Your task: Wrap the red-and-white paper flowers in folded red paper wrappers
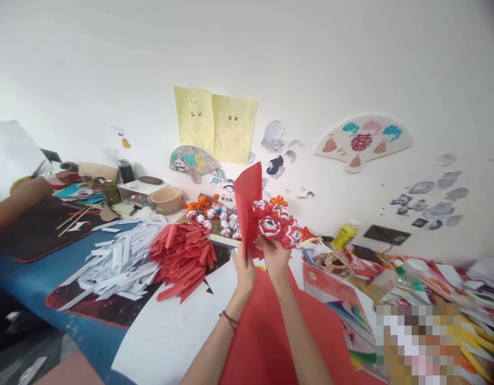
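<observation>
A bunch of red and white folded paper flowers point(275, 222), with a small orange one at its top, is held upright at the centre by my right hand point(274, 259), fingers closed round its base. On its left side stands a folded red paper point(247, 206), which my left hand point(245, 267) grips at the lower end. Both hands are close together, and the stems between them are hidden. Beneath my forearms a large red sheet point(258, 326) lies over a white sheet point(178, 326).
White paper strips point(118, 259) and red strips point(184, 256) are heaped at the left. Small paper balls point(226, 219) sit in a box behind. At far left, another person's hand point(36, 190) holds yellow-handled scissors. Papers and a yellow bottle point(345, 235) crowd the right.
</observation>
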`<action>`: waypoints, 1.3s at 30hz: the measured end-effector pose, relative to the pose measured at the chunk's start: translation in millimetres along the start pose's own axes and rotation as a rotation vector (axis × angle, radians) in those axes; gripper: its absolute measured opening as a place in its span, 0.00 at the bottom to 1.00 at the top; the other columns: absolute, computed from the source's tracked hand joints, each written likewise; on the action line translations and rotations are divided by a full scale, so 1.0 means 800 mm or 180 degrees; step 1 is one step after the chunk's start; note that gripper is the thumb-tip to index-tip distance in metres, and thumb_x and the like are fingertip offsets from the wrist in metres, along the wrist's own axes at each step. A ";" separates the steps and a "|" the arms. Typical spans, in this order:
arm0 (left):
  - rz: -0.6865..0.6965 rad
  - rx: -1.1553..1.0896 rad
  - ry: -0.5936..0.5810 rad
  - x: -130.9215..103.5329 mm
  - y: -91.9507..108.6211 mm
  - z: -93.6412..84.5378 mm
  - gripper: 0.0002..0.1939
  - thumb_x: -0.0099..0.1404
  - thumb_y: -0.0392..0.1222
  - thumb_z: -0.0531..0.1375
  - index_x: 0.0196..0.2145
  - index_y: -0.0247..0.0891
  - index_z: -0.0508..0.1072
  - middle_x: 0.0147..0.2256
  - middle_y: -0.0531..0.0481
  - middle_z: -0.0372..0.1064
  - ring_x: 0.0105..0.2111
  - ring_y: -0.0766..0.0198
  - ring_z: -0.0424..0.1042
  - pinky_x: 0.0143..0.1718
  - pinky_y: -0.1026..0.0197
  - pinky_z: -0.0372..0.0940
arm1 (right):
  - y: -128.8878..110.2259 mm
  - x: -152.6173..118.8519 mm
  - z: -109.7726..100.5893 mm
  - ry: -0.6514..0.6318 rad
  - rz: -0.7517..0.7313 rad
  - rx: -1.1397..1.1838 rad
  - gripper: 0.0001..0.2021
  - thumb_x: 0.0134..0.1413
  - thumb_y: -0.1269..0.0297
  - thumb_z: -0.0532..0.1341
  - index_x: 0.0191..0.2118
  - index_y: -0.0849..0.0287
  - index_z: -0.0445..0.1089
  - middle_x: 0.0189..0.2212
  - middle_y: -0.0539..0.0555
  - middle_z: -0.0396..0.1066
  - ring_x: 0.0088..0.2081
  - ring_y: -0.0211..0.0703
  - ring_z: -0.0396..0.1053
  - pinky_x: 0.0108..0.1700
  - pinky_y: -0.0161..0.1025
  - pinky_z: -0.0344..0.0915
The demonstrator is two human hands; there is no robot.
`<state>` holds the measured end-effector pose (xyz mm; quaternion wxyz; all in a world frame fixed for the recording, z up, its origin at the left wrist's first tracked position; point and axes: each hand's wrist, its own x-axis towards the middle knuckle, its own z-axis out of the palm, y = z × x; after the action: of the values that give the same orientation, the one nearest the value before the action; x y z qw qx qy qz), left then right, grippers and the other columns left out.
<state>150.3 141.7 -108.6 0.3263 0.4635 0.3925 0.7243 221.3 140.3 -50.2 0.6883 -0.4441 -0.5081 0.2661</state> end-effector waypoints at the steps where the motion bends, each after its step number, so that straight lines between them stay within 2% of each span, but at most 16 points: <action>1: 0.0040 0.0014 -0.0085 -0.002 -0.001 -0.002 0.16 0.69 0.45 0.53 0.50 0.38 0.71 0.45 0.42 0.76 0.45 0.54 0.74 0.49 0.52 0.67 | 0.001 0.000 0.000 0.0015 -0.0017 -0.0010 0.15 0.49 0.51 0.66 0.32 0.60 0.76 0.30 0.57 0.80 0.31 0.50 0.78 0.38 0.45 0.76; 7: 0.0201 0.0124 -0.0689 -0.013 0.005 -0.010 0.20 0.69 0.43 0.54 0.57 0.39 0.64 0.49 0.41 0.72 0.49 0.54 0.71 0.52 0.50 0.63 | -0.011 -0.002 -0.005 0.0131 -0.0208 -0.0591 0.10 0.50 0.58 0.64 0.31 0.58 0.77 0.28 0.55 0.79 0.30 0.48 0.77 0.35 0.41 0.73; 9: 0.0185 0.0177 -0.0615 -0.014 0.007 -0.009 0.22 0.65 0.41 0.58 0.56 0.39 0.64 0.49 0.41 0.71 0.49 0.53 0.71 0.52 0.52 0.63 | -0.014 -0.003 -0.005 0.0150 -0.0240 -0.0652 0.09 0.50 0.59 0.63 0.31 0.58 0.77 0.28 0.55 0.80 0.31 0.49 0.77 0.36 0.41 0.73; 13: -0.0017 0.0173 -0.0272 -0.014 0.007 -0.004 0.20 0.59 0.40 0.63 0.49 0.39 0.67 0.40 0.45 0.74 0.43 0.53 0.73 0.48 0.53 0.65 | -0.013 -0.005 -0.001 0.0146 -0.0458 -0.0888 0.12 0.53 0.55 0.63 0.36 0.57 0.78 0.36 0.58 0.80 0.38 0.53 0.78 0.41 0.45 0.73; 16: -0.0115 0.0027 -0.0183 -0.014 0.006 0.000 0.21 0.57 0.41 0.64 0.49 0.39 0.68 0.37 0.47 0.74 0.44 0.52 0.73 0.47 0.54 0.65 | -0.009 -0.004 -0.001 0.0189 -0.0532 -0.1082 0.14 0.53 0.52 0.64 0.38 0.56 0.78 0.34 0.58 0.80 0.40 0.55 0.77 0.41 0.46 0.73; 21: -0.0127 -0.0263 -0.0206 -0.014 0.009 0.003 0.20 0.61 0.44 0.63 0.49 0.38 0.69 0.40 0.44 0.75 0.47 0.51 0.73 0.50 0.52 0.65 | -0.008 -0.002 -0.004 0.0101 -0.0681 -0.1275 0.14 0.54 0.51 0.63 0.36 0.56 0.78 0.32 0.58 0.80 0.37 0.55 0.77 0.41 0.47 0.73; 26: -0.0199 -0.0481 -0.0192 -0.012 0.005 0.003 0.20 0.62 0.47 0.63 0.50 0.37 0.71 0.48 0.40 0.74 0.50 0.50 0.73 0.53 0.49 0.65 | -0.006 -0.003 -0.005 0.0127 -0.0756 -0.1603 0.10 0.54 0.57 0.63 0.31 0.59 0.76 0.29 0.59 0.79 0.31 0.53 0.76 0.39 0.45 0.71; 32: -0.0607 -0.0669 -0.0198 -0.011 -0.002 0.001 0.21 0.57 0.54 0.66 0.42 0.36 0.76 0.41 0.42 0.78 0.43 0.49 0.75 0.46 0.49 0.70 | -0.010 -0.003 -0.004 0.0063 -0.0945 -0.1839 0.07 0.51 0.62 0.61 0.31 0.56 0.76 0.28 0.57 0.79 0.31 0.53 0.76 0.37 0.44 0.70; 36: -0.0682 -0.0757 -0.0273 -0.010 -0.005 -0.001 0.21 0.57 0.54 0.66 0.42 0.36 0.77 0.40 0.42 0.78 0.42 0.49 0.75 0.44 0.50 0.71 | -0.008 -0.005 -0.006 -0.0017 -0.0966 -0.1848 0.07 0.51 0.62 0.60 0.32 0.54 0.77 0.26 0.56 0.78 0.28 0.51 0.75 0.34 0.42 0.69; 39: -0.0721 -0.0821 -0.0328 -0.008 -0.008 -0.001 0.22 0.57 0.54 0.66 0.43 0.36 0.77 0.42 0.42 0.78 0.43 0.48 0.76 0.46 0.49 0.71 | -0.004 -0.006 -0.005 0.0069 -0.0902 -0.1855 0.09 0.52 0.60 0.60 0.30 0.55 0.76 0.23 0.56 0.76 0.26 0.50 0.73 0.33 0.42 0.69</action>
<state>152.3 138.9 -117.3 0.4823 0.4072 0.3288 0.7025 223.3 133.2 -49.8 0.5679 -0.5501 -0.6123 0.0062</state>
